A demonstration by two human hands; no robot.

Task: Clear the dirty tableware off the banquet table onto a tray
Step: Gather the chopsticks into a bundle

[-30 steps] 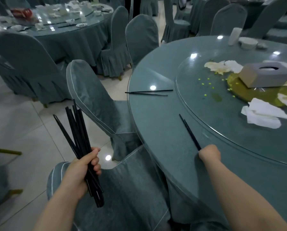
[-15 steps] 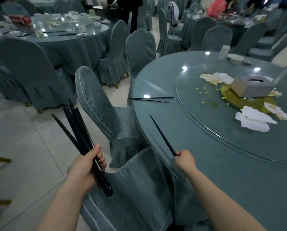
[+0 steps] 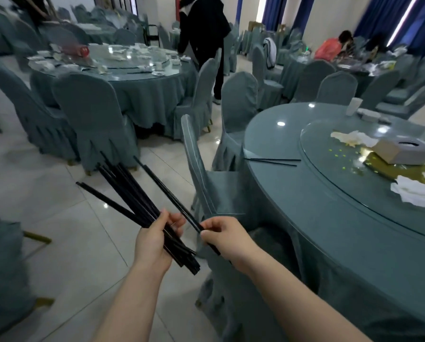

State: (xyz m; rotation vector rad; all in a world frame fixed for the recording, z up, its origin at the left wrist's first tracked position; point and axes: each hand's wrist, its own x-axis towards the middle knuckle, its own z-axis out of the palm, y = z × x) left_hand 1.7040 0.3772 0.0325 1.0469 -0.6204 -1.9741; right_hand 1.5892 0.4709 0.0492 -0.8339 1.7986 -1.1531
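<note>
My left hand [image 3: 154, 240] grips a bundle of several black chopsticks [image 3: 127, 191] that fan out up and to the left over the floor. My right hand [image 3: 227, 236] pinches a pair of black chopsticks [image 3: 164, 186] and holds it right beside the bundle, off the table. Another black pair [image 3: 273, 161] lies on the round banquet table [image 3: 305, 230] near its left edge. On the glass turntable [image 3: 369, 193] sit a grey tissue box [image 3: 401, 150], crumpled white napkins [image 3: 416, 192] and a yellow spill. A white cup [image 3: 354, 106] and a small dish [image 3: 370, 116] stand at the table's far edge. No tray is in view.
Covered chairs [image 3: 206, 174] stand against the table's left side and below my hands. Another round table [image 3: 132, 77] with dirty dishes is at the back left, and a person in black [image 3: 204, 33] stands beside it. Tiled floor lies to the left.
My right hand lifted the pair of chopsticks off the table's near edge and carried it left to the bundle in my left hand. The view has swung up and left.
</note>
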